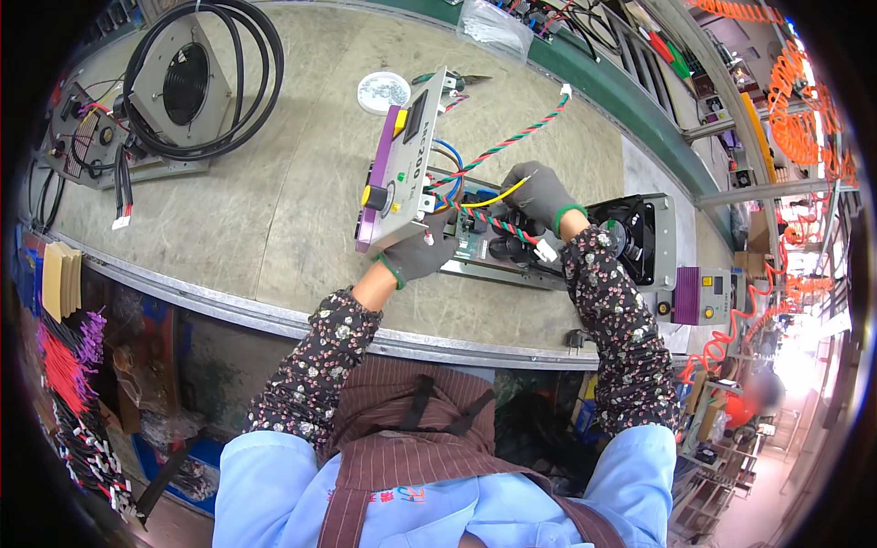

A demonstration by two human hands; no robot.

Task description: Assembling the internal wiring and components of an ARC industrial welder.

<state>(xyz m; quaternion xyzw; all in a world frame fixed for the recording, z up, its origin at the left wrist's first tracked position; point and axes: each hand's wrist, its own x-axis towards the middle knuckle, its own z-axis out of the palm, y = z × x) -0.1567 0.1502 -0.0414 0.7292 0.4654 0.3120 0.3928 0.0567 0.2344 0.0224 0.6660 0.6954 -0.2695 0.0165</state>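
Here we are at the workbench [301,173], and both gloved hands are in the middle of the frame, right at an open metal chassis [470,247]. The grey-and-purple control panel [402,169] stands tilted at its left end, a yellow-topped black knob on its face. The left hand [422,251] is low at the panel's bottom edge, fingers partly hidden there; whether they grip it, I can't tell. Across to the right hand [541,194]: fingers curled down over the chassis, tips out of sight, so no call on any grip. The yellow wire [493,198] runs right up to that glove.

And look at the wiring! One red-and-green twisted cable [512,140] stretches toward the upper right, ending in a white plug; another [501,224] drops just below the right hand, white plug too. A black fan [632,233] sits beside the right forearm, with a second purple-fronted panel [696,295] beyond it. Above the middle, a round white dish [384,93] of small parts; upper left, a coil of black cable [146,123] by another fan [185,84].
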